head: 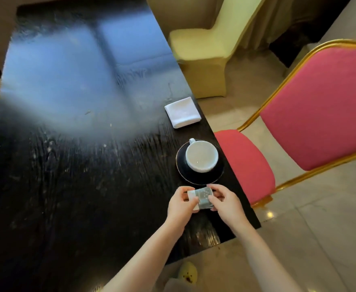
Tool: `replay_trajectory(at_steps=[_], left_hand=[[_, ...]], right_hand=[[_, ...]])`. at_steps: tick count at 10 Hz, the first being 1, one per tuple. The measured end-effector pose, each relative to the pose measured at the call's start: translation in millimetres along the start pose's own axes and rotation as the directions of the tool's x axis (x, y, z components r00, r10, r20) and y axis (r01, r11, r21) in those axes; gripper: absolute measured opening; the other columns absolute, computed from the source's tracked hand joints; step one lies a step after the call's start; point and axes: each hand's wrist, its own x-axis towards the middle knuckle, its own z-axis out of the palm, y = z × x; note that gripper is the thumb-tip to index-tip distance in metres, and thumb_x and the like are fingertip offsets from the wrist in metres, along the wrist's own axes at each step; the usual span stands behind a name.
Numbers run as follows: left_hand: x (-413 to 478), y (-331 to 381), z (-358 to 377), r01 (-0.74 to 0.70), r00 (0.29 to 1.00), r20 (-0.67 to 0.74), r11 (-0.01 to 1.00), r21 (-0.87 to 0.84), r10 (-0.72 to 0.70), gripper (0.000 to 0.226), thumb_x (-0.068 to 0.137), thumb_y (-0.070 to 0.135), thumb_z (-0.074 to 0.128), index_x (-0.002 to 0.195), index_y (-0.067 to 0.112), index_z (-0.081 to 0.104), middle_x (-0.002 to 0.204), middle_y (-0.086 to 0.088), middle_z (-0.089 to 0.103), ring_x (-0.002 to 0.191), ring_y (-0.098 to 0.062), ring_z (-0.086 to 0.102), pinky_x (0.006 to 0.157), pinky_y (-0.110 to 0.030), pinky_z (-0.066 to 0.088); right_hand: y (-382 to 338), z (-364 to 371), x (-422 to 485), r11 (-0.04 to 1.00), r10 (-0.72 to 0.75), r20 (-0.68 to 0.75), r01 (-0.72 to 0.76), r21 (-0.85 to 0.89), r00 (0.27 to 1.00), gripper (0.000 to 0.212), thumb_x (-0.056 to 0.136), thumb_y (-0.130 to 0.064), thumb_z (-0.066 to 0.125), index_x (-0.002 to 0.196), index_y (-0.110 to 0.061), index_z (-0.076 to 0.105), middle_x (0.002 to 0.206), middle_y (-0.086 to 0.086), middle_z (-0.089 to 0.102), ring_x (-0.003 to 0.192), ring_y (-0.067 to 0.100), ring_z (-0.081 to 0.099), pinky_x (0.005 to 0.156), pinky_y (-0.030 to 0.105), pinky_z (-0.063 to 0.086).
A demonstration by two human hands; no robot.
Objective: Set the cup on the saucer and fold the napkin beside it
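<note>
Head view: a white teacup (201,156) stands upright on its dark saucer (200,179) near the right edge of a black table (78,165), handle pointing away from the person toward a folded white cloth (182,112) farther along. Just nearer than the saucer, a small grey-blue patterned napkin (202,198) is pinched at its left end by the left hand (181,205) and at its right end by the right hand (225,202), both equally close. Its long axis appears to run left to right between the hands, so any further fold would likely cross that axis.
</note>
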Motion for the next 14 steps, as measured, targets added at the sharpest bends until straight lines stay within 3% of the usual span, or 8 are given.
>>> replay_trajectory(at_steps=[1, 2, 3, 5, 9, 11, 13, 14], left_hand=[[-4, -15, 26, 0.003, 0.999, -0.038, 0.986, 0.169, 0.004, 0.022, 0.082, 0.012, 0.063, 0.101, 0.022, 0.057, 0.099, 0.002, 0.063, 0.089, -0.012, 0.062, 0.077, -0.028, 0.055], [-6, -22, 41, -0.059, 0.995, -0.060, 0.946, 0.319, 0.082, 0.024, 0.081, 0.015, 0.066, 0.101, 0.023, 0.056, 0.104, 0.004, 0.058, 0.087, -0.009, 0.060, 0.072, -0.022, 0.053], [-9, -24, 55, -0.165, 0.983, -0.003, 0.886, 0.432, 0.185, 0.036, 0.083, 0.015, 0.065, 0.117, 0.014, 0.053, 0.113, 0.004, 0.045, 0.091, -0.010, 0.058, 0.070, -0.016, 0.051], [-20, -34, 67, -0.271, 0.953, 0.074, 0.718, 0.641, 0.293, 0.063, 0.080, 0.019, 0.069, 0.134, 0.012, 0.038, 0.127, 0.002, 0.034, 0.112, -0.010, 0.044, 0.093, -0.018, 0.043], [-20, -35, 72, -0.375, 0.906, 0.153, 0.581, 0.722, 0.394, 0.049, 0.082, 0.017, 0.065, 0.127, 0.014, 0.045, 0.123, -0.001, 0.037, 0.108, -0.011, 0.042, 0.090, -0.018, 0.041], [-24, -26, 66, -0.324, 0.935, 0.157, 0.588, 0.741, 0.317, 0.067, 0.080, 0.026, 0.069, 0.136, 0.016, 0.035, 0.131, -0.001, 0.033, 0.113, -0.013, 0.046, 0.095, -0.023, 0.045], [-24, 4, 12, -0.270, 0.957, 0.189, 0.433, 0.860, 0.222, 0.059, 0.088, 0.031, 0.057, 0.140, 0.016, 0.032, 0.135, -0.006, 0.037, 0.121, -0.022, 0.044, 0.095, -0.034, 0.047], [-24, 16, -38, -0.226, 0.974, 0.200, 0.376, 0.899, 0.108, 0.057, 0.090, 0.034, 0.055, 0.139, 0.017, 0.034, 0.134, -0.008, 0.039, 0.121, -0.026, 0.045, 0.098, -0.039, 0.046]], right_hand=[[20, -18, 0, 0.994, 0.000, -0.047, -0.005, -0.109, 0.999, 0.032, 0.087, -0.006, 0.056, 0.116, -0.018, 0.060, 0.090, 0.000, 0.062, 0.084, 0.014, 0.062, 0.077, 0.030, 0.055], [34, -28, 2, 0.978, -0.024, -0.084, 0.006, -0.209, 0.996, 0.028, 0.087, -0.006, 0.056, 0.111, -0.017, 0.062, 0.086, -0.002, 0.060, 0.079, 0.011, 0.059, 0.067, 0.019, 0.046], [44, -34, 2, 0.959, -0.044, -0.115, 0.010, -0.282, 0.992, 0.026, 0.086, -0.005, 0.056, 0.109, -0.017, 0.062, 0.089, -0.001, 0.061, 0.077, 0.013, 0.058, 0.068, 0.021, 0.044], [48, -38, -2, 0.932, -0.136, -0.141, 0.078, -0.354, 0.981, 0.035, 0.086, -0.003, 0.056, 0.118, -0.014, 0.061, 0.096, -0.001, 0.050, 0.083, 0.014, 0.054, 0.078, 0.022, 0.044], [53, -47, -4, 0.928, -0.161, -0.090, 0.120, -0.353, 0.983, 0.031, 0.088, -0.001, 0.054, 0.115, -0.013, 0.062, 0.099, -0.003, 0.052, 0.087, 0.011, 0.053, 0.076, 0.017, 0.043], [47, -53, -6, 0.911, -0.131, -0.061, 0.096, -0.400, 0.989, 0.033, 0.089, -0.006, 0.055, 0.121, -0.013, 0.057, 0.105, 0.001, 0.055, 0.089, 0.011, 0.054, 0.080, 0.021, 0.047], [4, -52, -16, 0.637, -0.007, 0.087, 0.072, -0.767, 0.996, 0.033, 0.090, -0.021, 0.048, 0.123, -0.018, 0.052, 0.121, 0.005, 0.052, 0.110, 0.025, 0.053, 0.088, 0.037, 0.045], [-42, -26, -21, 0.554, 0.082, 0.295, 0.202, -0.807, 0.952, 0.038, 0.091, -0.028, 0.049, 0.126, -0.015, 0.053, 0.128, 0.007, 0.053, 0.114, 0.027, 0.053, 0.093, 0.036, 0.046]])
